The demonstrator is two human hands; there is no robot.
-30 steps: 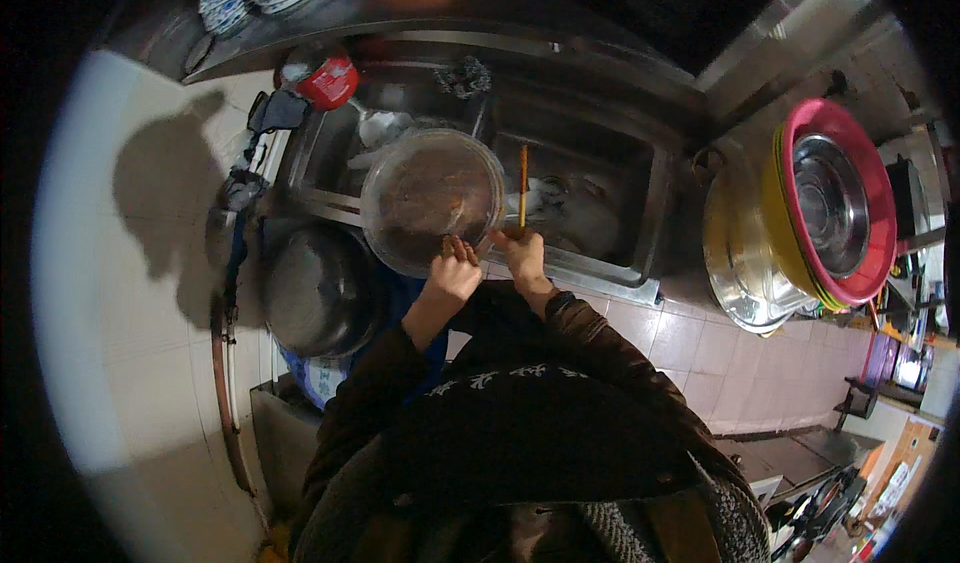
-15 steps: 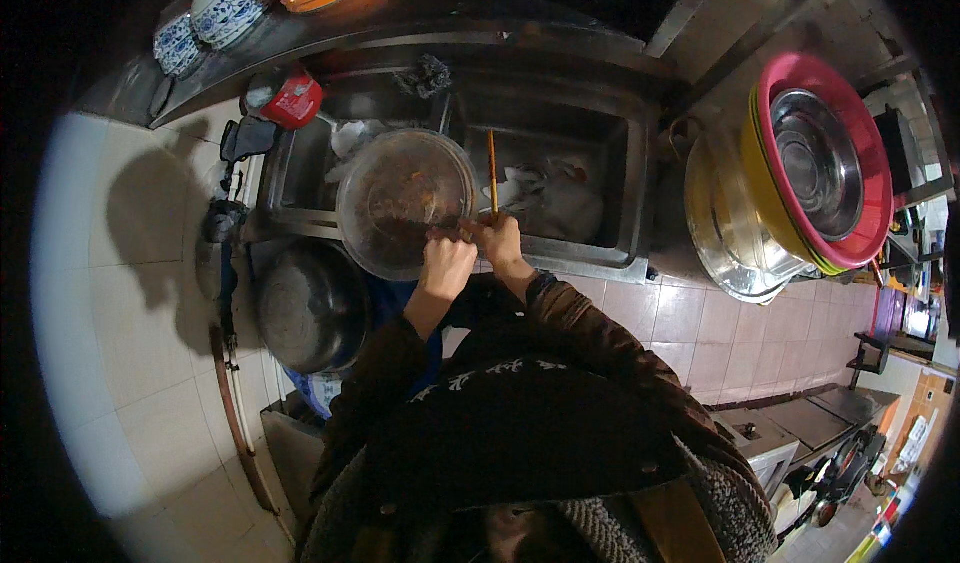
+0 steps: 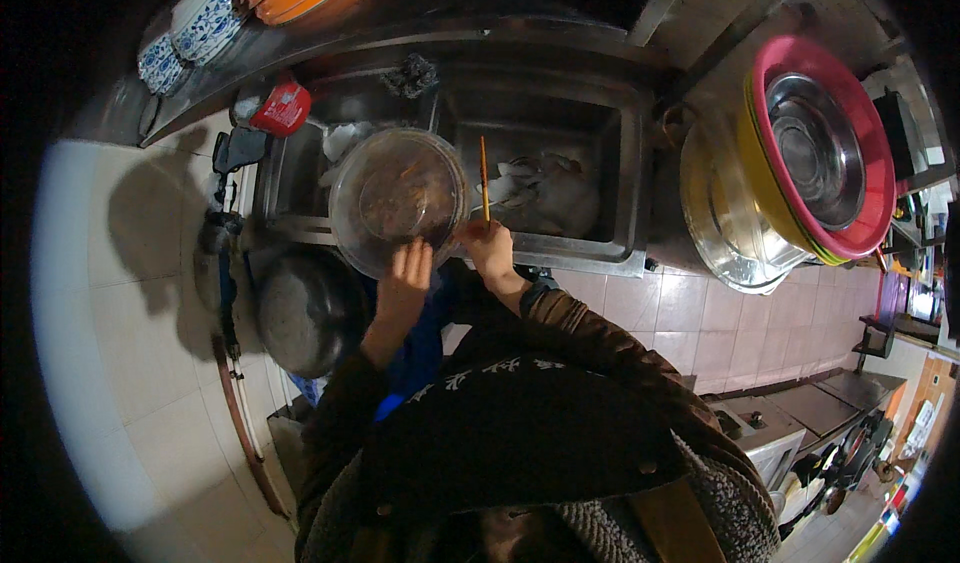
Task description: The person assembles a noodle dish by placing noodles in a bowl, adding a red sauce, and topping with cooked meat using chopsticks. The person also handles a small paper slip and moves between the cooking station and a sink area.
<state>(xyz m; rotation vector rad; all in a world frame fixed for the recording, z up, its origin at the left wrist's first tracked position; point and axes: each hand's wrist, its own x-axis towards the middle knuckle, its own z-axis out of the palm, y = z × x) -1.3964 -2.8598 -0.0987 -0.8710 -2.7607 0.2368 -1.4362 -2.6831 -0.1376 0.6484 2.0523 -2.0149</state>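
Observation:
A round, see-through plastic tub (image 3: pixel 380 178) with brown and orange bits in it rests over the left part of the metal sink. My left hand (image 3: pixel 406 273) is at its near rim, fingers stretched out, with nothing visible in them. To the right of the tub, my right hand (image 3: pixel 489 248) is closed around a thin yellow-orange stick (image 3: pixel 484 178) that points away from me over the right basin. In that basin (image 3: pixel 620 163) lies a pale, crumpled heap (image 3: pixel 545 188), hard to make out. My right fingertips are close to the tub's edge.
A dark metal pot (image 3: pixel 310 313) stands left of my left arm. Stacked basins, pink (image 3: pixel 880 163) on top, are at the right. A red container (image 3: pixel 283 109) and a steel scourer (image 3: pixel 410 76) sit by the sink; blue-patterned bowls (image 3: pixel 208 25) stand on the shelf.
My left hand has moved away from the right one, back and left, and its fingers have straightened. My right hand still grips the stick. The whole view has shifted slightly.

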